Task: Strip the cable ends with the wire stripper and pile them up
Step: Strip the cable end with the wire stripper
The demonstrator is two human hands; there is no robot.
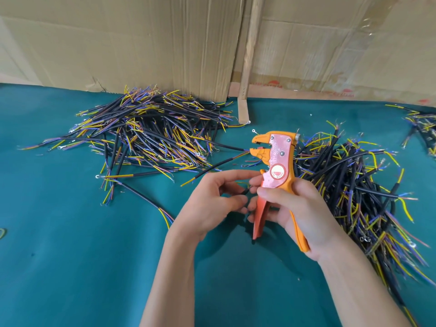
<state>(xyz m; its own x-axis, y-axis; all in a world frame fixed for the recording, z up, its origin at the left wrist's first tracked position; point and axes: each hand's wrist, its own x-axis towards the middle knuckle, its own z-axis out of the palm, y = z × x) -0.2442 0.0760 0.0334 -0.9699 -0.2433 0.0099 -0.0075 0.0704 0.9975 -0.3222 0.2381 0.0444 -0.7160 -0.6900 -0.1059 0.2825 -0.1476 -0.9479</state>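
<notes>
Flattened cardboard sheets stand along the back of my desk, which is covered in teal cloth, and a thin wooden strip leans upright where two of the sheets meet. On the cloth to my left lies a big pile of cables, black sheaths with yellow, blue and brown wires fanning out at the ends, some tipped with small ring terminals. A second pile sits to my right, running down toward the near edge of the desk, and a few more cables show at the far right edge.

My right hand grips the wire stripper by its orange handles, held upright between the two piles with its beak-like head pointing left. The jaws stand slightly apart (nothing sits between them that I can make out). My thumb lies across the front of the tool just below the round red label.

My left hand is just beside the stripper, fingers curled, pinching the end of a short black cable between thumb and fingertips. Most of that cable is hidden by my fingers, so I cannot tell how its end looks. One loose cable lies on the cloth just beyond my left hand, its wires reaching toward the head of the stripper.
</notes>
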